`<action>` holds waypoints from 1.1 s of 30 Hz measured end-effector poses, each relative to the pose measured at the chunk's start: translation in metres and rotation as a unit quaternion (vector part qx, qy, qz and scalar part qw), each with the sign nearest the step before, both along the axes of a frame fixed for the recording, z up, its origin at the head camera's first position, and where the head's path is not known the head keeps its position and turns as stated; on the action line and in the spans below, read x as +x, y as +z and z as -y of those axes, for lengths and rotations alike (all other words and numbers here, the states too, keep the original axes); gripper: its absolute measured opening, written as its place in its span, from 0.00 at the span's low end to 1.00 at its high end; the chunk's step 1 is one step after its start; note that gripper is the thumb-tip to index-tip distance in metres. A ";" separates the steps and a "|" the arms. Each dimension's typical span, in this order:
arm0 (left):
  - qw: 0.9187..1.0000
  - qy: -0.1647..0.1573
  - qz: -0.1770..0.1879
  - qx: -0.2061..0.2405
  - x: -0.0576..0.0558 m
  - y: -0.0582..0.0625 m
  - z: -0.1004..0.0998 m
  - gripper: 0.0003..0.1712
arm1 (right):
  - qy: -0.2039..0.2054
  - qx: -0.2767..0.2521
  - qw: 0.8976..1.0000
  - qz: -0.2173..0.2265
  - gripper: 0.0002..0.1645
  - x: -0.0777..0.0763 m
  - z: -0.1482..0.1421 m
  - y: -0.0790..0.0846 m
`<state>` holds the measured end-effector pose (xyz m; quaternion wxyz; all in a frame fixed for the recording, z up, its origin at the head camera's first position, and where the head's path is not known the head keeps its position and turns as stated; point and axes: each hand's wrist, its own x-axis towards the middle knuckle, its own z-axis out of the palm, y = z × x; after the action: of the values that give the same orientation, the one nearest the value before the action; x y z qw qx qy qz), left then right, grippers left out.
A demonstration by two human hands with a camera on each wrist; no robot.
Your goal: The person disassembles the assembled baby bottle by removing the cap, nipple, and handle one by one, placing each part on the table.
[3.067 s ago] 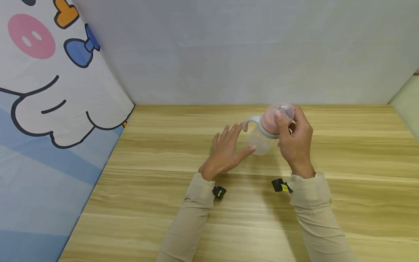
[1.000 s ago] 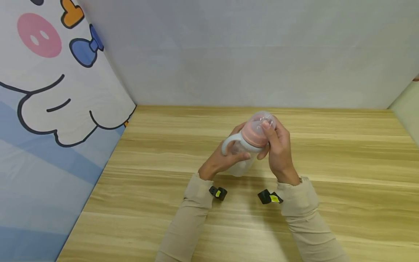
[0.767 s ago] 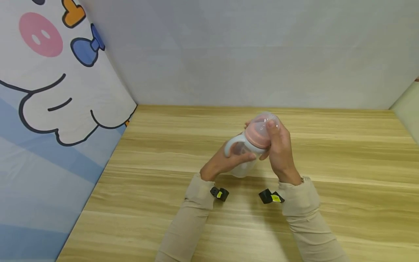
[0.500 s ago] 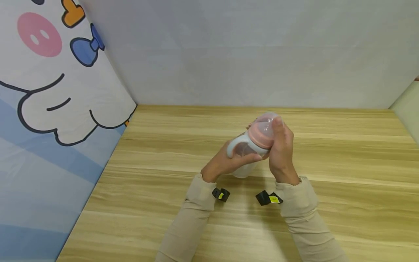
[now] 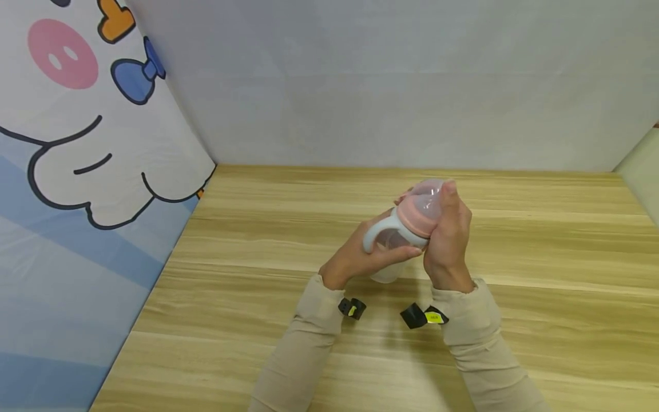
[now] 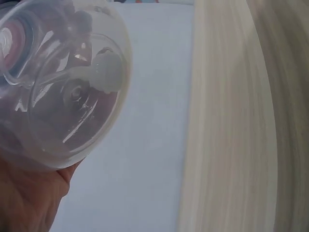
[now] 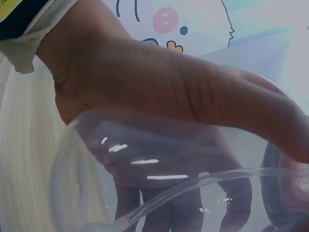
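Note:
In the head view a baby bottle [image 5: 417,217] with a pink collar leans over the table, top tilted away to the right. My left hand [image 5: 352,257] grips its clear body below the collar, thumb along the near side, under the pale blue handle [image 5: 378,230]. My right hand [image 5: 447,243] holds the clear domed cap [image 5: 431,191] and collar from the right, thumb pointing up along the cap. The left wrist view faces the bottle's base, where a straw weight [image 6: 107,71] shows inside. In the right wrist view, fingers and a straw [image 7: 193,183] show through the clear wall.
The wood-grain table [image 5: 247,343] spreads around the hands. A pale wall sheet [image 5: 360,103] rises behind its far edge, and a cartoon-printed cloth [image 5: 128,154] stands on the left. Each wrist carries a small black camera [image 5: 413,316].
My left hand, earlier spread beside the bottle, now wraps its body. The bottle has come nearer, then shifted slightly right. My right thumb has slid from the cap's front towards its right side.

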<state>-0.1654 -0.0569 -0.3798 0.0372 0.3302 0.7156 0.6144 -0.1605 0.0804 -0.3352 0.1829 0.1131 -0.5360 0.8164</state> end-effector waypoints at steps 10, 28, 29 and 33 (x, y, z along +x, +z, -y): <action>0.999 -0.005 -0.032 -0.037 0.001 -0.006 0.005 0.44 | 0.006 -0.031 0.996 0.081 0.30 0.002 -0.004 -0.001; 0.998 0.014 -0.050 -0.044 0.003 -0.004 0.016 0.34 | 0.031 -0.032 0.999 -0.016 0.30 0.001 -0.002 -0.001; 0.998 0.014 -0.053 -0.042 0.003 -0.005 0.016 0.34 | 0.033 -0.034 0.999 -0.020 0.28 0.001 -0.002 -0.001; 0.996 0.013 -0.074 -0.039 0.002 -0.008 0.016 0.34 | 0.034 -0.040 0.998 -0.029 0.19 0.003 -0.004 0.001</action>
<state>-0.1635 -0.0731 -0.3877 -0.0112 0.3635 0.7443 0.5602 -0.1579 0.0840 -0.3345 0.1748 0.1478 -0.4928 0.8395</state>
